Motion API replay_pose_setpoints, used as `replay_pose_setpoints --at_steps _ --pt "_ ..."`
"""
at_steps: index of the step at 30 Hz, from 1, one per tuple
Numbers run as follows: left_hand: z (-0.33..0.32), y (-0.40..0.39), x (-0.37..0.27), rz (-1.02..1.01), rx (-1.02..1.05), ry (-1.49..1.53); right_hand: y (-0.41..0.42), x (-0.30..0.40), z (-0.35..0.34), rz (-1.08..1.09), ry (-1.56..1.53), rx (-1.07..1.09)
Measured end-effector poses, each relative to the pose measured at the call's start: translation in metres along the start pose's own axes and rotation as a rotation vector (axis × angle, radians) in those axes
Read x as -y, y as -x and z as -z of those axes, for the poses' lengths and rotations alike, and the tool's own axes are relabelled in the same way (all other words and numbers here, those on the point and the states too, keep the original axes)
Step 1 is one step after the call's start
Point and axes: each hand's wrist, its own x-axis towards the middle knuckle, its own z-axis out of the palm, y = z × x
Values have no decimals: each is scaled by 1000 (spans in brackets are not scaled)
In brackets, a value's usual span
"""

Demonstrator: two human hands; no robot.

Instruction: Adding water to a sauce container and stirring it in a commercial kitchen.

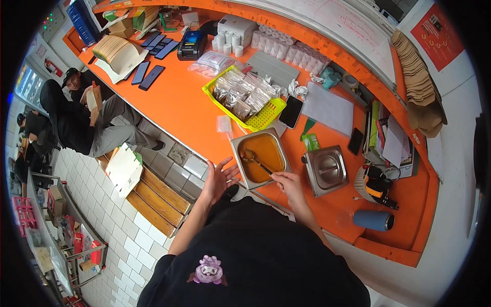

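My right hand [288, 187] grips the handle of a metal spoon [261, 165], whose bowl lies in the orange-brown sauce [273, 147]. The sauce fills part of a square stainless steel pan [238, 169] at the near edge of the orange counter. Left of this pan, my left hand [219, 180] is held palm up with fingers spread and nothing in it. A lidded steel pan [327, 169] stands to the right, with a green packet [310, 142] behind it. Beyond the open pan is a yellow-green plastic basket [264, 123] of small filled plastic bags [245, 94].
Phones [291, 111], a card terminal [191, 45] and paper rolls [274, 42] lie farther back on the counter [172, 99]. At the right are a blue bottle [373, 220] and a tape dispenser [378, 188]. A wooden bench [157, 199] and seated people [73, 119] are at the left.
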Motion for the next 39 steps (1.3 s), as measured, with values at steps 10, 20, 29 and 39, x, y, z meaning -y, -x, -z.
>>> replay_pose_setpoints --at_steps 10,20,29,39 --pt "0 -2 0 11 -3 -7 5 0 2 -68 -136 -49" --pt "-2 -4 0 15 11 -24 5 -4 -2 -101 -162 -25" --pt "-1 -4 0 17 13 -24 -1 -10 0 -129 -200 -38" --pt "2 -6 4 21 20 -16 -16 -27 -1 87 87 -144"
